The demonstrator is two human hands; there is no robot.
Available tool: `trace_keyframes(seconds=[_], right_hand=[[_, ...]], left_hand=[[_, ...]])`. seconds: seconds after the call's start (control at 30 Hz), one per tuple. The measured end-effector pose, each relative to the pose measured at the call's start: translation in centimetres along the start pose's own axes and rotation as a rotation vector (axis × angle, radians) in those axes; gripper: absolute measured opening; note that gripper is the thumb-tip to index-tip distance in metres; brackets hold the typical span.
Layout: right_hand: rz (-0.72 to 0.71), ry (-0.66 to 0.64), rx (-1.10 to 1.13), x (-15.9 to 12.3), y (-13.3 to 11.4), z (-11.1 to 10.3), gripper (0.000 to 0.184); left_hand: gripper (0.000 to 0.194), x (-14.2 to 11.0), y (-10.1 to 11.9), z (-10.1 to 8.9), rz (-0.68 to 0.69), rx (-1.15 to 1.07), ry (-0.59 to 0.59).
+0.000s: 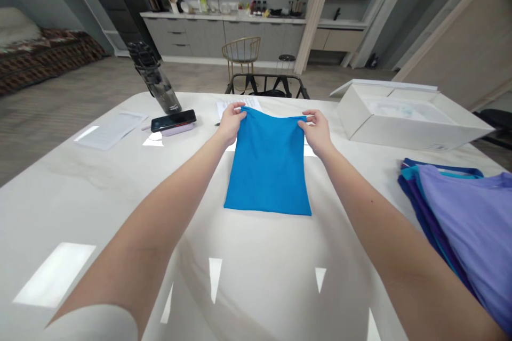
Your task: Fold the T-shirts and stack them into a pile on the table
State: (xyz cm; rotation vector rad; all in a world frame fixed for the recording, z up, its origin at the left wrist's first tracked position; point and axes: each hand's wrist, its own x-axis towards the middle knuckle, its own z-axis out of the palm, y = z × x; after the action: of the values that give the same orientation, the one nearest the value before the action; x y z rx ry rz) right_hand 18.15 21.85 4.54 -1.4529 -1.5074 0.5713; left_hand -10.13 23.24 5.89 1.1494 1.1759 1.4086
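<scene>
A piece of bright blue fabric [269, 165], roughly square and apparently folded, stretches between my two hands over the white table [248, 266]. My left hand [232, 121] pinches its far left corner between thumb and fingers. At the far right corner, my right hand [317, 129] grips it the same way. The top edge sags slightly between the hands, while the near edge runs straight and lies at or close to the tabletop. I cannot make out what kind of garment or cloth it is.
To the right lies a stack of purple and blue clothes [468, 208], with an open white box [416, 117] behind it. Leftward are a phone [173, 120], a dark transparent bottle-like object [158, 82] and paper sheets [110, 130]. A black chair [268, 85] stands beyond the far edge.
</scene>
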Motion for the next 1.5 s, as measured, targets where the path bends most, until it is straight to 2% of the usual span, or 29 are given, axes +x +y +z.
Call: trace_keyframes(seconds=[0.07, 0.17, 0.27, 0.4, 0.53, 0.6, 0.67, 0.73, 0.8, 0.87, 0.93, 1.03, 1.23, 1.37, 1.5], right_hand=[[0.031, 0.031, -0.039, 1.4, 1.2, 1.1, 0.037], [0.110, 0.040, -0.130, 2.2, 2.8, 2.9, 0.033], [0.129, 0.004, -0.186, 2.0, 3.7, 3.9, 0.033], [0.062, 0.029, -0.229, 1.8, 4.0, 4.2, 0.034], [0.059, -0.007, -0.275, 1.9, 3.7, 4.1, 0.033], [0.017, 0.007, -0.340, 1.6, 3.0, 4.3, 0.034], [-0.097, 0.037, -0.429, 1.0, 1.9, 4.8, 0.035], [-0.227, -0.020, -0.492, 0.1, 0.6, 5.9, 0.037], [-0.275, -0.182, -0.538, -1.0, -0.4, 7.3, 0.041], [-0.234, -0.332, -0.618, -2.0, -0.9, 8.7, 0.049], [-0.175, -0.410, -0.703, -2.8, -1.0, 9.5, 0.055], [-0.102, -0.432, -0.766, -3.2, -0.7, 9.2, 0.059], [0.080, -0.382, -0.741, -3.5, 0.4, 6.5, 0.072], [0.138, -0.344, -0.761, -3.6, 0.7, 5.8, 0.078], [0.169, -0.390, -0.785, -4.1, -0.7, 5.7, 0.075]], left_hand=[[0.039, 1.4, -1.0, 0.1, -0.029, 0.037, 0.071], [0.040, 2.3, -3.1, 0.2, -0.162, 0.187, 0.172], [0.040, 2.5, -4.4, 0.3, -0.192, 0.287, 0.196], [0.042, 2.8, -4.8, 0.0, -0.020, 0.327, 0.197], [0.043, 2.2, -4.6, 0.1, 0.166, 0.492, 0.220], [0.044, 1.3, -4.5, 0.9, 0.321, 0.562, 0.112], [0.043, 0.2, -4.4, 2.0, 0.406, 0.649, -0.080], [0.038, -1.0, -4.6, 3.3, 0.380, 0.798, -0.245], [0.039, -2.0, -5.0, 4.3, 0.287, 1.003, -0.333], [0.046, -2.8, -5.5, 4.8, 0.205, 1.203, -0.372], [0.054, -3.2, -5.9, 4.6, 0.170, 1.331, -0.392], [0.060, -3.4, -6.1, 3.8, 0.139, 1.398, -0.366], [0.070, -3.9, -5.9, 2.3, 0.024, 1.383, -0.236], [0.073, -4.1, -6.1, 2.3, 0.027, 1.414, -0.233], [0.072, -4.0, -6.3, 2.5, 0.040, 1.407, -0.249]])
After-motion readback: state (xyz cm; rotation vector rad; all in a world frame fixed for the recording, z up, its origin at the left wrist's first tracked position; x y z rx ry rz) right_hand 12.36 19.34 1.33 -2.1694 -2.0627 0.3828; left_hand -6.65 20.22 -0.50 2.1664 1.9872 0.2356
